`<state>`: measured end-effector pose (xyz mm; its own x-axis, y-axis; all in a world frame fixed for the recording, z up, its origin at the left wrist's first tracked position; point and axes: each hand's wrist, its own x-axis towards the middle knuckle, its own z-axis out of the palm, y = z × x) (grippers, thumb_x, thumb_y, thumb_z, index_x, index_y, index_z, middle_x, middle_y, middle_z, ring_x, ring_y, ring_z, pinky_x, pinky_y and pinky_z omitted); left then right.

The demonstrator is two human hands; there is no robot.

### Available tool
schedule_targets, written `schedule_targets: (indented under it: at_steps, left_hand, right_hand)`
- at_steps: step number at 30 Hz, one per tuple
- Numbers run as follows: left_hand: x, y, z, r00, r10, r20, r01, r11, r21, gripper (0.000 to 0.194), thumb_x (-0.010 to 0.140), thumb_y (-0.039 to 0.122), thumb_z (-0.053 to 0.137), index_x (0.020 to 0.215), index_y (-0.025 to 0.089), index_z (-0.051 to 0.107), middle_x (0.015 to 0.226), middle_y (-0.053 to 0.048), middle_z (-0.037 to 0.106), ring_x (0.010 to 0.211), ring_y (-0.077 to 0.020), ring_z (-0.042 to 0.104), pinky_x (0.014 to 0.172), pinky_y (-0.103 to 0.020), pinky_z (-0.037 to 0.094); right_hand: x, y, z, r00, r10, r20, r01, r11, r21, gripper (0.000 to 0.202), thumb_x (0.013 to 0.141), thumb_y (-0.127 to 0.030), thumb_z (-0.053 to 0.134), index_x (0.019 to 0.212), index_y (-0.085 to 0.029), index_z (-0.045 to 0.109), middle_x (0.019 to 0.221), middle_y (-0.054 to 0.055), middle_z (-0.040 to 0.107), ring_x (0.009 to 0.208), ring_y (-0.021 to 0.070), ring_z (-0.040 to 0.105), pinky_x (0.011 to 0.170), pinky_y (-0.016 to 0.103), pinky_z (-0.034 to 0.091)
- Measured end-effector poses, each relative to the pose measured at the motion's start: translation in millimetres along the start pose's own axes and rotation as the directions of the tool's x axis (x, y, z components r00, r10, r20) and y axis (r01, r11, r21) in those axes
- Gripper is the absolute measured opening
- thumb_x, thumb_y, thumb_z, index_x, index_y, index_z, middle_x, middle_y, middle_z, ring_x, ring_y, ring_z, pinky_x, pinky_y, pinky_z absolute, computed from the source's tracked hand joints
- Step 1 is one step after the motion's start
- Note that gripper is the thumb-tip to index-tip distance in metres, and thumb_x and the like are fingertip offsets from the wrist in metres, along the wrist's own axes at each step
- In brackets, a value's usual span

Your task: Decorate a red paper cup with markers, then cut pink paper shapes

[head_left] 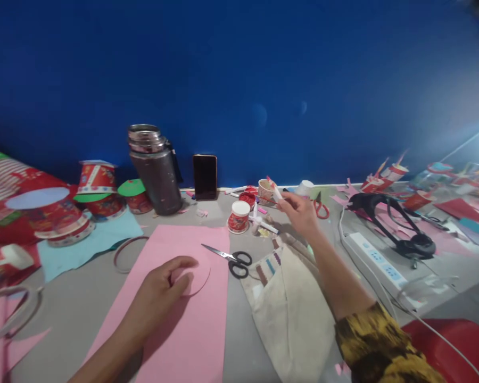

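A round pink paper piece (197, 276) is pinched between the thumb and fingers of my left hand (162, 292), above a large pink sheet (203, 335). Farther back on the right, my right hand (299, 213) is closed on a white and red tube (275, 187), beside a patterned paper cup (265, 192). Black-handled scissors (233, 259) lie with slightly parted blades at the sheet's right edge. Behind them stands a small red cup with a white top (239, 217).
A dark metal flask (155, 175) and an upright phone (205, 177) stand at the back. Decorated red cups (98, 178) crowd the left. A cream cloth bag (291, 314), red-handled scissors (321, 207), a power strip (377, 260) and a black head strap (413, 246) lie rightward.
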<state>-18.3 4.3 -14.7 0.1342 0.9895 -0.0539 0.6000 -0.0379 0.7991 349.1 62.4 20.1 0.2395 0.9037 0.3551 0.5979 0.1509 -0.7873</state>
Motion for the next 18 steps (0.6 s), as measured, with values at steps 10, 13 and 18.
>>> schedule_targets:
  at_steps: [10,13,18]
  left_hand:
    - [1,-4,-35.4,0.999,-0.012,-0.034,0.018,0.985,0.169,0.063,0.085,0.048,0.053,0.139,0.018,0.066,0.109,-0.013,0.079,0.092,-0.0325,0.076,0.087,-0.046,0.06]
    - [-19,-4,-42.3,0.994,0.06,-0.088,-0.029,0.95,0.311,0.051,0.092,0.054,0.05,0.12,0.02,0.075,0.121,-0.017,0.077,0.109,-0.0402,0.073,0.096,-0.056,0.057]
    - [-67,6,-5.9,0.937,0.351,0.003,-0.323,0.858,0.4,0.038,0.101,0.038,0.051,0.123,0.019,0.075,0.138,-0.017,0.071,0.13,-0.0361,0.065,0.108,-0.056,0.056]
  right_hand:
    - [-65,-93,41,0.931,0.026,0.364,-0.211,0.854,0.477,0.025,0.081,-0.034,0.078,0.101,-0.02,0.083,0.068,-0.001,0.07,0.049,0.0075,0.046,0.047,0.023,0.035]
    - [-77,-94,59,0.874,0.046,0.484,-0.336,0.776,0.533,0.034,0.079,-0.041,0.083,0.105,-0.019,0.083,0.073,0.001,0.073,0.05,0.0078,0.047,0.048,0.023,0.035]
    - [-86,-96,89,0.884,0.048,0.465,-0.342,0.745,0.573,0.038,0.081,-0.053,0.082,0.093,-0.018,0.078,0.071,0.001,0.071,0.05,0.0086,0.044,0.047,0.024,0.032]
